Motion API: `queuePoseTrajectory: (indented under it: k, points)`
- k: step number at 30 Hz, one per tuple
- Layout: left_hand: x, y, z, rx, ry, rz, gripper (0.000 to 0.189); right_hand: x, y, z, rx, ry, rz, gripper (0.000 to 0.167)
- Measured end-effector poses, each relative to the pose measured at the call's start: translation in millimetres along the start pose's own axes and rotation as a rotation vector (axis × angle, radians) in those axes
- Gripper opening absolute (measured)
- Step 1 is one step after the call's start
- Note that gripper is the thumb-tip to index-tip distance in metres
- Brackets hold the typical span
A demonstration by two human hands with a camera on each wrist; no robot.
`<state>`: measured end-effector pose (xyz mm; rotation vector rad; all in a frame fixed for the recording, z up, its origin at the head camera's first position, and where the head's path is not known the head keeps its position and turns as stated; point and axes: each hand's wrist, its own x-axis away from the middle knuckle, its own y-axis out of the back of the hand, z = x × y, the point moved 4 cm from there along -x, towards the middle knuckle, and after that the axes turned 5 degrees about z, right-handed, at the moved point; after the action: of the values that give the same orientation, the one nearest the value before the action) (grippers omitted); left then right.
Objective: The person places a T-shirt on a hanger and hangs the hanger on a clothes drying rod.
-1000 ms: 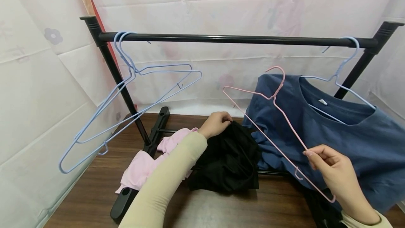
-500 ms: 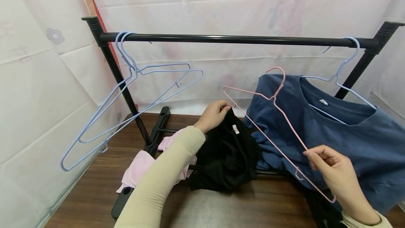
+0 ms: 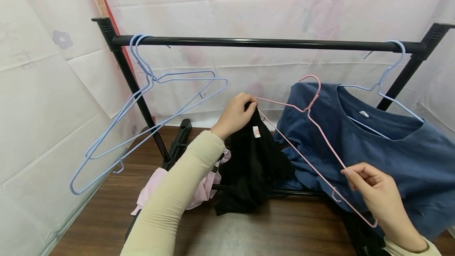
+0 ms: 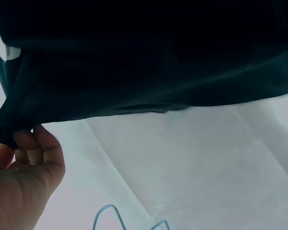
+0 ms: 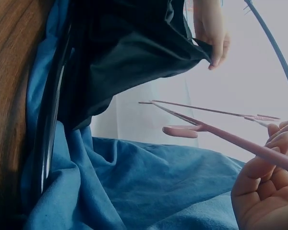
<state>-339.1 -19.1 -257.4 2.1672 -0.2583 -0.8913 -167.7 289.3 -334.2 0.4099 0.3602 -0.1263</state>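
Note:
My left hand [image 3: 235,114] pinches the upper edge of a black garment [image 3: 254,161], which hangs down from the fingers. A small white label shows near its top. In the left wrist view the fingers grip a bunched corner of the dark cloth [image 4: 134,72]. My right hand [image 3: 373,194] pinches a pink clothes hanger [image 3: 308,110] near its lower right end, hook upward. The hanger's left tip is right by the left hand and the top of the black garment. The right wrist view shows the black cloth [image 5: 134,52] stretched out beyond the pink hanger [image 5: 230,136].
A black rack's top bar [image 3: 249,43] spans the scene. Blue hangers [image 3: 149,80] hang at its left, and a blue T-shirt [image 3: 369,153] hangs on another at its right. Pink cloth [image 3: 202,191] lies over the rack's base on the wooden table [image 3: 284,228].
The left hand has risen, lifting the black garment's edge up to the level of the pink hanger's left tip. The garment's label came into view. The right hand and hanger have stayed still.

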Motion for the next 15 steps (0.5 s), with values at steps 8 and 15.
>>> queuePoseTrajectory:
  k: [8,15]
  points:
    - [14.2,-45.2,16.9,-0.048,0.062,0.341,0.024,-0.3,-0.2,-1.2,0.005,-0.004,0.007,0.016]
    - [29.2,-64.9,26.7,0.081,0.176,0.355,0.048,0.3,1.9,-1.5,-0.064,-0.028,0.004,0.016]
